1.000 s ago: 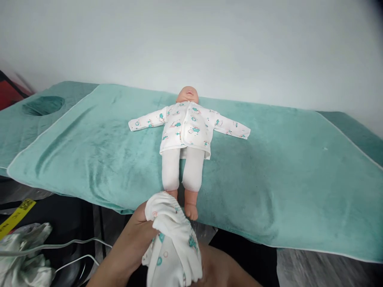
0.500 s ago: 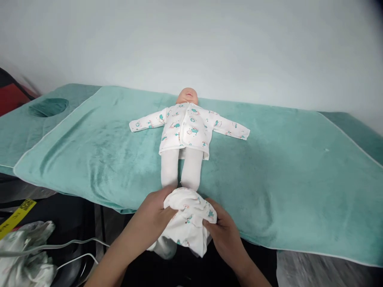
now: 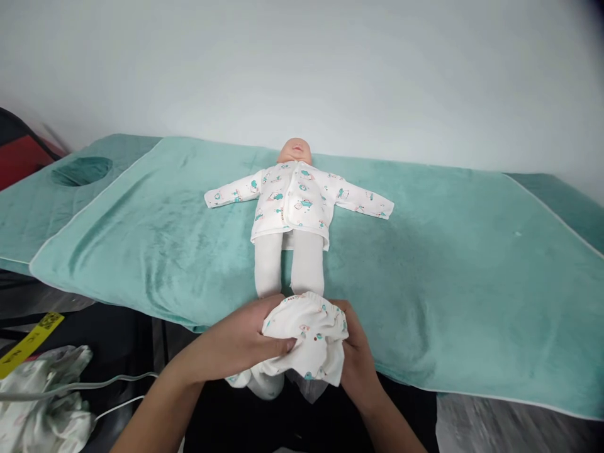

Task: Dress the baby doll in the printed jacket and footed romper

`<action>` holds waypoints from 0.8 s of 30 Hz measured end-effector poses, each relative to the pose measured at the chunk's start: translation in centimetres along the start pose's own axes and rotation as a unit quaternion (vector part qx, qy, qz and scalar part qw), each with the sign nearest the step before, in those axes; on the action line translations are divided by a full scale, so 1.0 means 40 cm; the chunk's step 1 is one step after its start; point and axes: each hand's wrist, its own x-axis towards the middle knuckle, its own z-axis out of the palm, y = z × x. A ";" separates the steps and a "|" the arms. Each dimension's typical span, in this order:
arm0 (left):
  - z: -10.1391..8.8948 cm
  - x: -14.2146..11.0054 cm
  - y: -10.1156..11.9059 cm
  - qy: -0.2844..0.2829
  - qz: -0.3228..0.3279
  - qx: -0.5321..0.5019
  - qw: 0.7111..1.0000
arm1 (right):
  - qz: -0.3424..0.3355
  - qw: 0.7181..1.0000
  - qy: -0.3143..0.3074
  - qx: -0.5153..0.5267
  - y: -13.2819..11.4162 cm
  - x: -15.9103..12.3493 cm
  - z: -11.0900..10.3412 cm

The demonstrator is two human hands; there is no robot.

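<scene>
Left hand (image 3: 240,340) and right hand (image 3: 356,352) grip white garment (image 3: 309,336): crumpled, teal-printed, edge gathered; six o'clock from doll (image 3: 307,261).

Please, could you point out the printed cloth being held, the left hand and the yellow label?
Printed cloth (image 3: 317,330), head view: middle of its crumpled visible side.
Left hand (image 3: 243,335), head view: middle of the hand.
Yellow label (image 3: 31,345), head view: middle of its strip.
</scene>
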 end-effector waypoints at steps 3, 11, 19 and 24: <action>-0.016 0.015 0.015 -0.042 0.033 -0.008 0.999 | 0.061 0.994 -0.009 0.092 -0.010 0.013 0.002; -0.023 0.087 -0.015 0.225 0.081 0.224 0.945 | 0.130 0.962 -0.048 0.235 -0.025 0.038 0.019; -0.004 0.126 -0.010 0.342 0.104 0.323 0.876 | 0.035 0.997 -0.041 0.045 -0.052 0.091 -0.008; -0.028 0.136 -0.001 0.365 0.129 0.240 0.890 | -0.003 0.998 0.018 -0.052 -0.079 0.129 -0.033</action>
